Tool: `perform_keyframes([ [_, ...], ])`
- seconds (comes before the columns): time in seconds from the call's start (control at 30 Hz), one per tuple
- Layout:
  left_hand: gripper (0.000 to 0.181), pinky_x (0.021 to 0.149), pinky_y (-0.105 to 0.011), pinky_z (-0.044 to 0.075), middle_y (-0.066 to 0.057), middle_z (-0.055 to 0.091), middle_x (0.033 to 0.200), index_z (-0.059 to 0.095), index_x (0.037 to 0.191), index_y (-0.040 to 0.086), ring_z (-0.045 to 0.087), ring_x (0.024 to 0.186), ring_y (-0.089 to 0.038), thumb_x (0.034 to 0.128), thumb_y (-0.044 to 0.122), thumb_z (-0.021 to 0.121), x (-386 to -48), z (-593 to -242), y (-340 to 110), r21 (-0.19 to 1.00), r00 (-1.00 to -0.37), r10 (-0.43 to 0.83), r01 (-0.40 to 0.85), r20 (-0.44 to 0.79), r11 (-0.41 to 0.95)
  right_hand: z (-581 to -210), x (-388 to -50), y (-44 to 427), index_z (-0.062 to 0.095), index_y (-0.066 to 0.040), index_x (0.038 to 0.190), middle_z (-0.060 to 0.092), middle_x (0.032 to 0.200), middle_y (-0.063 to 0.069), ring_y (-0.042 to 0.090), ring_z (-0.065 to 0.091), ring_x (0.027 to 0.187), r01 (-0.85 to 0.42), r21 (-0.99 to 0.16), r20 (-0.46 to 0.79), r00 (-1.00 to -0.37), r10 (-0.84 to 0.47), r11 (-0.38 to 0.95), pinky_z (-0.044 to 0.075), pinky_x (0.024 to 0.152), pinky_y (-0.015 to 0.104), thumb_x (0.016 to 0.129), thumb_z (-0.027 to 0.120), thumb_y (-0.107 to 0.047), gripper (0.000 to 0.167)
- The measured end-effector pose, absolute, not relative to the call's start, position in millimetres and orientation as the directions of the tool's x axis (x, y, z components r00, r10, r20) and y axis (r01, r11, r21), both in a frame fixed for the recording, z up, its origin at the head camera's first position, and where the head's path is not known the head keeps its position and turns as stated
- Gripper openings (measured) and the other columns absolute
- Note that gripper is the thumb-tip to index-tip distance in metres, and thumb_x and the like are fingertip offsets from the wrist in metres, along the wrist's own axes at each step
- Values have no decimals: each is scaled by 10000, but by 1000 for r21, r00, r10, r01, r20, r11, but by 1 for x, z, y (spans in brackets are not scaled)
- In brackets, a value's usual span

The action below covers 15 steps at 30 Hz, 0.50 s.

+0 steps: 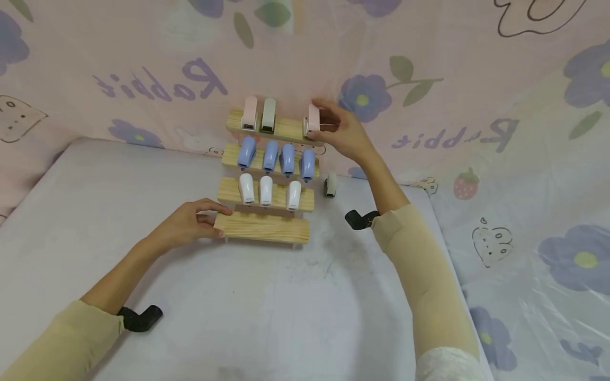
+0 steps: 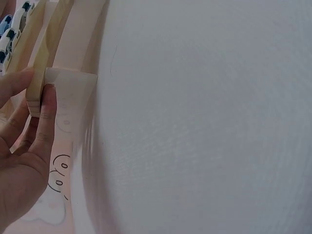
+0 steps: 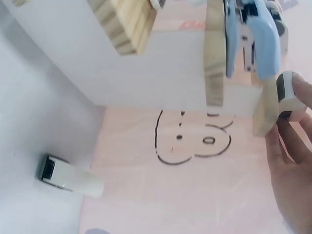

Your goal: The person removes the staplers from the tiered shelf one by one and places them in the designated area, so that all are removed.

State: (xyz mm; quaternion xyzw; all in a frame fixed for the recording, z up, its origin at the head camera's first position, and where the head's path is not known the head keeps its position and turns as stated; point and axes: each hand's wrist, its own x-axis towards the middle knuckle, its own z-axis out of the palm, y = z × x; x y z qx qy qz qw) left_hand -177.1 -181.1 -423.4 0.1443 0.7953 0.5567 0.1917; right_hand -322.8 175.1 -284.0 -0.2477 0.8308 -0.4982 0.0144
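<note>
A four-tier wooden rack (image 1: 267, 227) holds small staplers. My left hand (image 1: 183, 225) pinches the left end of its bottom board; in the left wrist view the thumb and fingers (image 2: 46, 122) lie on either side of the board (image 2: 43, 63). At the right end of the top tier, my right hand (image 1: 345, 132) grips a pink stapler (image 1: 313, 117). In the right wrist view this stapler (image 3: 291, 95) is at the board's end, partly covered by the fingers (image 3: 292, 141). Whether it rests fully on the board, I cannot tell.
A grey-green stapler (image 1: 330, 185) stands on the table (image 1: 267, 317) right of the rack. On the tiers are a pink (image 1: 250, 112) and a green stapler (image 1: 268, 114), several blue ones (image 1: 270, 156) and three white ones (image 1: 266, 190). A patterned curtain (image 1: 305, 63) hangs behind.
</note>
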Motion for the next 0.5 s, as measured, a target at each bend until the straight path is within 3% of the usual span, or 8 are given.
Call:
perform_keyframes([
  [0.27, 525, 829, -269, 506, -122, 458, 1447, 626, 1289, 78, 575, 1179, -323, 806, 108, 827, -177, -422, -181, 942, -885, 440, 3, -154, 335, -286, -320, 192, 464, -103, 1480, 559, 1352, 141, 254, 560, 1215, -391, -837, 230, -887, -401, 383, 445, 1022, 342, 839, 789, -38, 722],
  [0.5, 517, 882, -324, 492, -102, 436, 1476, 623, 1296, 109, 538, 1243, -336, 820, 136, 820, -176, -423, -182, 933, -885, 435, 1, -167, 360, -288, -314, 202, 464, -93, 1479, 551, 1358, 150, 270, 556, 1210, -366, -856, 223, -899, -377, 366, 444, 1025, 371, 827, 786, 9, 735],
])
